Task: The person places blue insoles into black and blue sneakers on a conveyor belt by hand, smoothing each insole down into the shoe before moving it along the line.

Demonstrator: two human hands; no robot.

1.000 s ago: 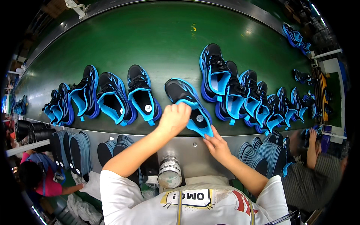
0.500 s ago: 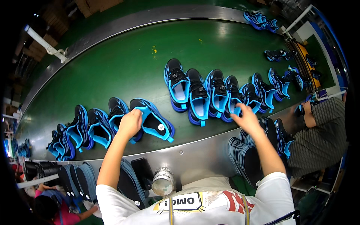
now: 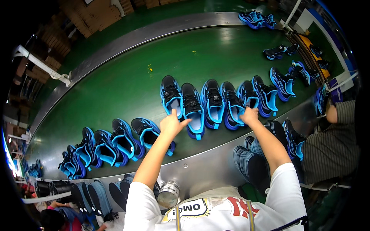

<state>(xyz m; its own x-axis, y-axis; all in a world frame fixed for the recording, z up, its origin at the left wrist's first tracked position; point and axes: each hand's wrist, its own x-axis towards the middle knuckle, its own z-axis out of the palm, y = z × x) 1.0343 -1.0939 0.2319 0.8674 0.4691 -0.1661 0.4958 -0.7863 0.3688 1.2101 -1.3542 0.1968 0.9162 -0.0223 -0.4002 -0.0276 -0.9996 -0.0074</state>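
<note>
My left hand is at the heel of a black-and-blue sneaker, the leftmost of the middle row. Its index finger points toward the shoe opening, and the thumb sticks out toward the neighbouring sneaker. My right hand has its fingers bunched at the heel collar of another sneaker in that row; the fingertips are partly hidden. Pale insides show in several of these shoes. Left of my left arm, a dark-lined sneaker heads a second row.
The shoes lie on a green conveyor belt with a metal edge. Stacks of dark insoles stand right and left of me, and a clear jar is in front. A co-worker in a striped top is at the right.
My left hand has left the end sneaker of the left row and moved right to the middle row. My right hand's fingers have drawn together at a sneaker's heel. The view has shifted.
</note>
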